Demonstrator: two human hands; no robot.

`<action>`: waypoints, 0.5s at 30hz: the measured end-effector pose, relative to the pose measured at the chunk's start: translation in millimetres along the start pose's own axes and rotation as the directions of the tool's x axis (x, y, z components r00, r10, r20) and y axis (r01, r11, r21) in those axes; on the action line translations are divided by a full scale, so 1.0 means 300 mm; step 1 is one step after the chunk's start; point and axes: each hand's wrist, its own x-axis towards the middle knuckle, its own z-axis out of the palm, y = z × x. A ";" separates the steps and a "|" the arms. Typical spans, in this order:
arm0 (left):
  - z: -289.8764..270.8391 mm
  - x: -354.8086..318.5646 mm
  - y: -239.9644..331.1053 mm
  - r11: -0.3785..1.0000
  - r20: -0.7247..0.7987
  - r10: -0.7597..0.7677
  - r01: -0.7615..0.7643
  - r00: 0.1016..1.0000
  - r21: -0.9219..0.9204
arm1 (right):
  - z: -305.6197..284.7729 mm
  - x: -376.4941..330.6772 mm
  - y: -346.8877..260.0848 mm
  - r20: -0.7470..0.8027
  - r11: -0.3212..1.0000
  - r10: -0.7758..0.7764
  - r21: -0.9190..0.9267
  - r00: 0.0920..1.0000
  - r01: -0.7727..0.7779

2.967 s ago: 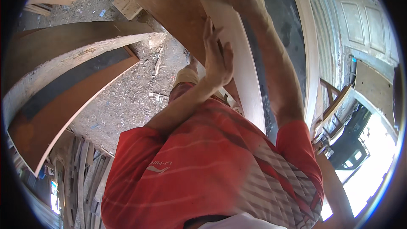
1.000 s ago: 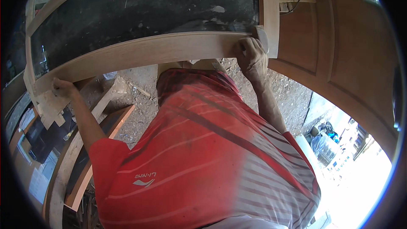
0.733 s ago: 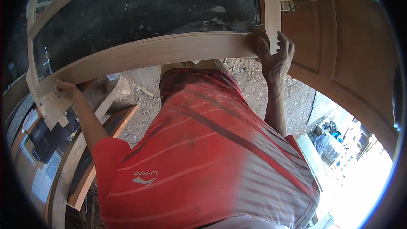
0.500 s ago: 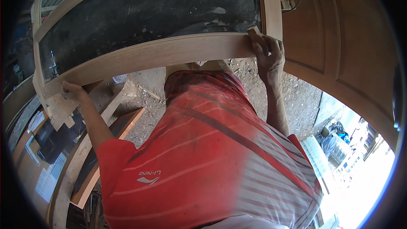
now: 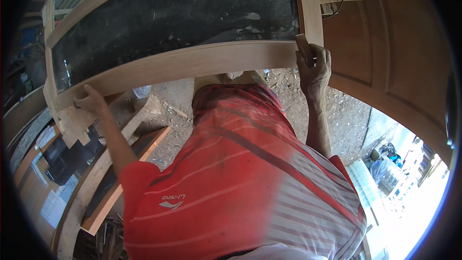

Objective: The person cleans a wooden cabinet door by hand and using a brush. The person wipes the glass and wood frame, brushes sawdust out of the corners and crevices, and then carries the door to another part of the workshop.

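A long pale wooden rail (image 5: 192,62) runs along the near side of a wooden frame around a dark, scuffed panel (image 5: 183,14). At the rail's left end my left hand (image 5: 94,102) rests against its near edge, fingers apart. My right hand (image 5: 315,70) is closed around a small wooden block (image 5: 302,45) at the near right corner, where the rail meets the upright side piece (image 5: 309,9). The block stands slightly tilted against that joint. My palm hides part of the corner.
A brown panelled door (image 5: 409,43) stands on the right, with a black cable (image 5: 342,2) near its top. Below left lie a framed dark panel (image 5: 122,183) and a curved wooden beam (image 5: 84,197). Wood scraps litter the ground (image 5: 178,98).
My left hand has loosened from a pinch, its fingers now spread along the rail's end. My right hand still holds the block at the corner. The whole view has shifted slightly.
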 end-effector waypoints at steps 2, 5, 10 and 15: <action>-0.118 -0.134 0.453 0.956 0.049 0.240 -0.228 0.969 -0.187 | 0.014 -0.018 -0.057 -0.048 0.998 -0.057 -0.010 0.997 0.057; -0.311 -0.378 0.904 0.488 0.514 0.557 0.244 0.652 -0.838 | 0.026 -0.022 -0.174 -0.073 0.956 -0.262 0.113 0.962 0.269; -0.442 -0.641 1.218 0.216 0.659 0.715 0.823 0.234 -0.526 | 0.049 -0.080 -0.317 -0.046 0.909 -0.327 0.259 0.944 0.327; -0.442 -0.686 1.227 0.148 0.762 0.613 0.917 0.209 -0.371 | 0.009 -0.095 -0.347 0.076 0.866 -0.370 0.389 0.926 0.314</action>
